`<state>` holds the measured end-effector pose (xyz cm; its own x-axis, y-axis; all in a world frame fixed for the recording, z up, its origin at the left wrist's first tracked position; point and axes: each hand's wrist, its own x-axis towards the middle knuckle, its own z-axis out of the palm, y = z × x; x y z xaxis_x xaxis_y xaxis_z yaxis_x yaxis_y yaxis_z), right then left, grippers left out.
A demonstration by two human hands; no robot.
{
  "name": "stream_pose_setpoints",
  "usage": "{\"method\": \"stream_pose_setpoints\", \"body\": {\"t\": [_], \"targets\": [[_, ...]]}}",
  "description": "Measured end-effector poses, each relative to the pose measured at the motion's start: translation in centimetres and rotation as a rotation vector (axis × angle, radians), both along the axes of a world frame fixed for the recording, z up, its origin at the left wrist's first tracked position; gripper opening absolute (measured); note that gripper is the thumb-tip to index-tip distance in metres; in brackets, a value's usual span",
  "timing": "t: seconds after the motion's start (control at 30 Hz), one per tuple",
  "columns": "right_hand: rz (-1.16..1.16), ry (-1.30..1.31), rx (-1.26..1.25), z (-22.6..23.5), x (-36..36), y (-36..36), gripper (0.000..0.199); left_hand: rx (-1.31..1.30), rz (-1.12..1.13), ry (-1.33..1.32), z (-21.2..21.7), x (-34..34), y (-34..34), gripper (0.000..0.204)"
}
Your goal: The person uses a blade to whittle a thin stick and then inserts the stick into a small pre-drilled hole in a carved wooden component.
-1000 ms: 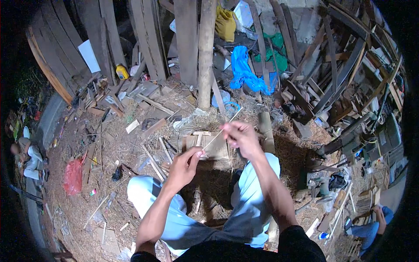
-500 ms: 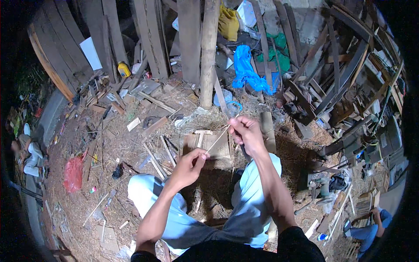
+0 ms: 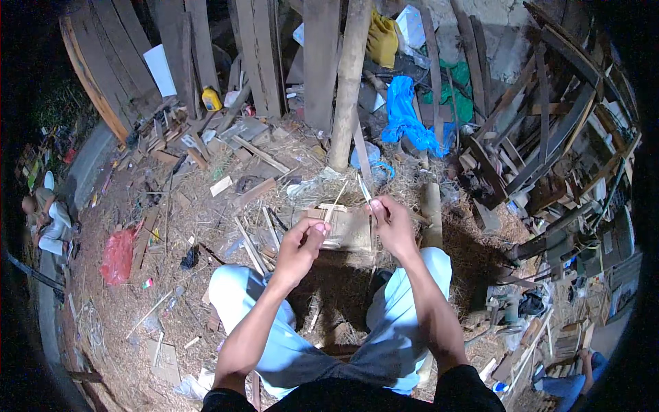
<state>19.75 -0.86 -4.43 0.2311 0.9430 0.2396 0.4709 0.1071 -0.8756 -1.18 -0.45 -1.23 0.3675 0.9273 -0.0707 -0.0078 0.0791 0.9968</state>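
Note:
My left hand [image 3: 301, 248] is pinched shut on a thin pale wooden stick [image 3: 337, 198] that slants up and away from the fingertips. A short gap to the right, my right hand [image 3: 393, 225] grips another thin pale sliver of wood [image 3: 364, 187], its tip pointing up. The two pieces do not touch. Beyond and between the hands lies a flat wooden board [image 3: 353, 232] with small sticks at its left side. Both hands hang just above that board, in front of my bent knees.
An upright pole [image 3: 347, 89] stands beyond the board. Scrap planks lean at the back, and a blue plastic bag [image 3: 403, 113] lies at their foot. A red plastic bag [image 3: 119, 255] is on the littered ground to the left. Two people sit at the far left and lower right.
A single thin stick stretched from hand to hand before; now each hand holds its own piece. Both pieces point upward, and the view has shifted slightly.

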Motion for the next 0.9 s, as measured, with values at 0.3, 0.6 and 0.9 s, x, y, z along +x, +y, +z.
{"method": "stream_pose_setpoints", "body": {"t": [0.3,0.6,0.9], "targets": [[0.062,-0.322,0.183,-0.7,-0.9,-0.3,0.022,-0.015,0.000,-0.028,-0.4,-0.4,0.1,0.019],[0.152,0.193,-0.053,2.8,-2.8,-1.2,0.031,-0.043,0.016,-0.039,-0.6,-0.3,0.1,0.018],[0.143,0.002,-0.074,2.3,-2.8,-1.1,0.036,0.417,0.082,0.294,-1.5,-0.2,0.0,0.018]]}}
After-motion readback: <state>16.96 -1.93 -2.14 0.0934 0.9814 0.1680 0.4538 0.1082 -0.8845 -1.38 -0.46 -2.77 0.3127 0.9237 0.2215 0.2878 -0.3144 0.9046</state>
